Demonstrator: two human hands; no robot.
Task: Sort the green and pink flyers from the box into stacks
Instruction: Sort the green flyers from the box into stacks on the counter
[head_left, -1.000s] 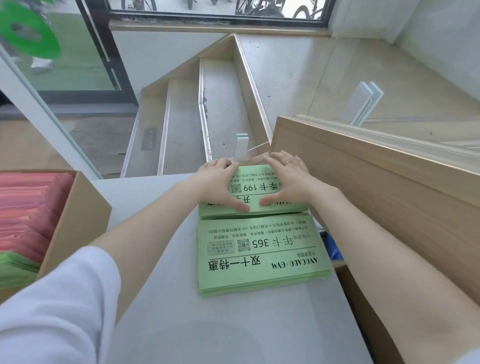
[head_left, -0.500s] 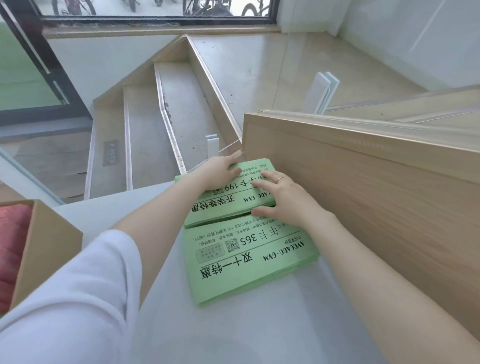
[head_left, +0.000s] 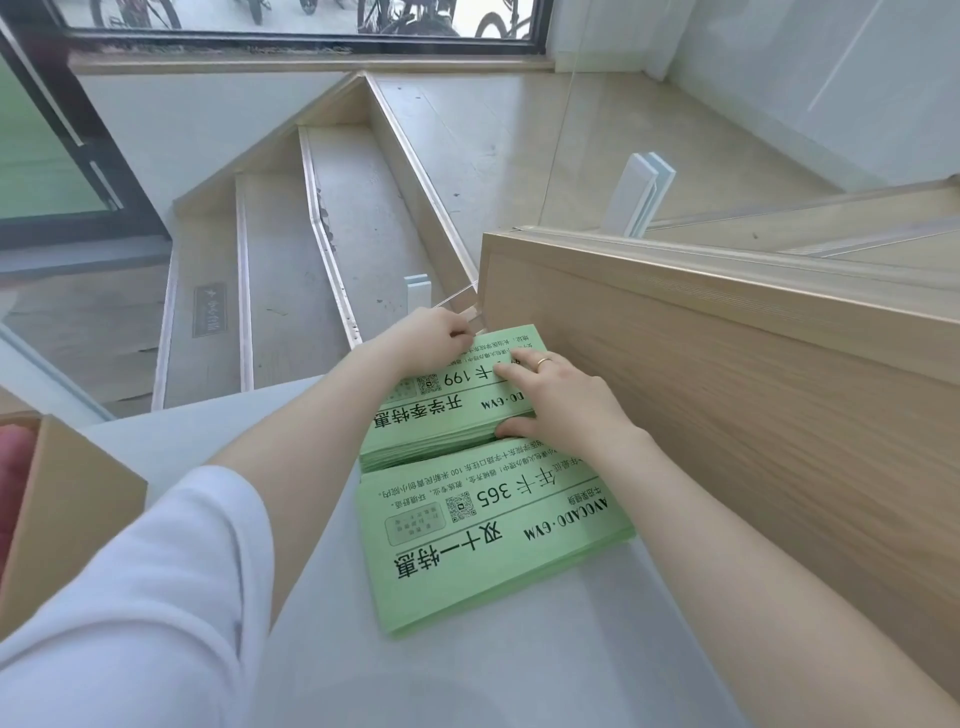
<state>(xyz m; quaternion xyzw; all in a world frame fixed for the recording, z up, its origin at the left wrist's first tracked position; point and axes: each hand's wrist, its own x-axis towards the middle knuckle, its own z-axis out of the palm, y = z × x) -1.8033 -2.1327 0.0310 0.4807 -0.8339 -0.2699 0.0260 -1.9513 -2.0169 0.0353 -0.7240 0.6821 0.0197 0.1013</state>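
Where the far stack of green flyers (head_left: 441, 410) lies on the pale grey tabletop (head_left: 322, 649), both hands are laid on it. Its long near edge runs just beside the far edge of a second, nearer stack of green flyers (head_left: 493, 535), and its right end comes close to the wooden side panel (head_left: 753, 441). The right hand (head_left: 563, 402) rests on the right part of the far stack with its fingers fairly straight and slightly spread across the top sheet, a ring showing on one finger, while the thumb presses against the stack's near edge. The left hand (head_left: 428, 338) sits at the stack's far left corner, fingers curled down over the far edge; how firmly it grips the paper cannot be told. A white sleeve (head_left: 130, 597) covers the left upper arm.

At the left edge of the view stands a cardboard box (head_left: 78, 499), only partly in frame, with a blurred strip of pink (head_left: 13, 467) inside it, presumably flyers, too indistinct to count. Beyond the table, pale stairs (head_left: 291, 249) descend toward a dark-framed window (head_left: 311, 36).
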